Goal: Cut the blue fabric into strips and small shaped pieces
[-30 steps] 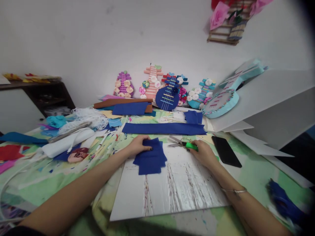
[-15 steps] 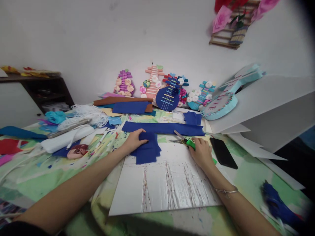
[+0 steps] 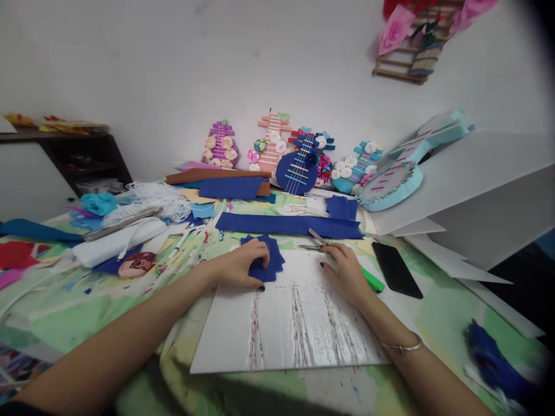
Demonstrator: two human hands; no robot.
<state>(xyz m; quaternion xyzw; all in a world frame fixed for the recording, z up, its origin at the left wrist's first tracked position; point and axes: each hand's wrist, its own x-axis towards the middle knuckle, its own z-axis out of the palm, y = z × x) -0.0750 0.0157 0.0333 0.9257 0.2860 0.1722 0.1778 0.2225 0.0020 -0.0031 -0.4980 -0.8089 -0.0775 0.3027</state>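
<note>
My left hand (image 3: 240,266) is closed over a small stack of blue felt pieces (image 3: 267,263), bunching them at the far edge of a scratched white board (image 3: 281,329). My right hand (image 3: 344,273) lies curled over a pair of scissors. Their green handle (image 3: 372,281) sticks out to the right of the hand, and the metal blades (image 3: 317,238) point away to the left. A long blue felt strip (image 3: 288,225) lies just beyond both hands.
A black phone (image 3: 396,261) lies right of my right hand. Felt guitar ornaments (image 3: 297,170) lean on the back wall. White foam boards (image 3: 468,185) slope at the right. Felt scraps, white cord and rolls (image 3: 130,225) crowd the left. A blue scrap (image 3: 494,364) lies near right.
My left hand has pulled the spread blue felt pieces together into a bunch under its fingers. My right hand has slid left over the scissors, covering most of the green handle.
</note>
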